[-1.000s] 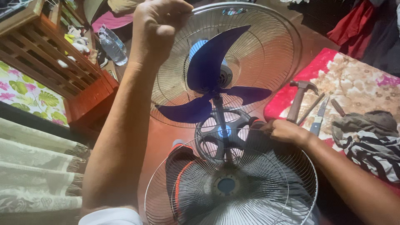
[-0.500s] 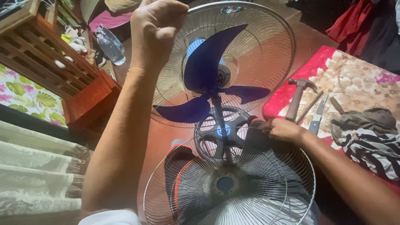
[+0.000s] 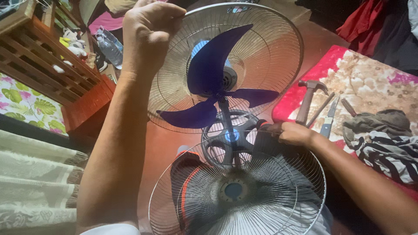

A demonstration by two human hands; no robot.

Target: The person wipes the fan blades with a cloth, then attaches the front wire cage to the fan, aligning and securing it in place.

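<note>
Head view: bottle [image 3: 109, 45] and wooden rack [image 3: 48, 65] at upper left; hammer [image 3: 307, 100], knife [image 3: 327, 119] and rumpled cloth [image 3: 383, 135] on a patterned mat [image 3: 374, 82] at right. Loose front guard [image 3: 237, 191] low in the middle, covering part of the stand base [image 3: 228, 137]. Left hand [image 3: 146, 35] fisted on the rim of the rear guard [image 3: 261, 48], up top. Blue blade [image 3: 213, 82] inside that guard, tilted face-up toward the camera, pole running down to the base. Right hand [image 3: 294, 132] curled at the front guard's far rim, pinching a dark part; exact grip hard to tell.
</note>
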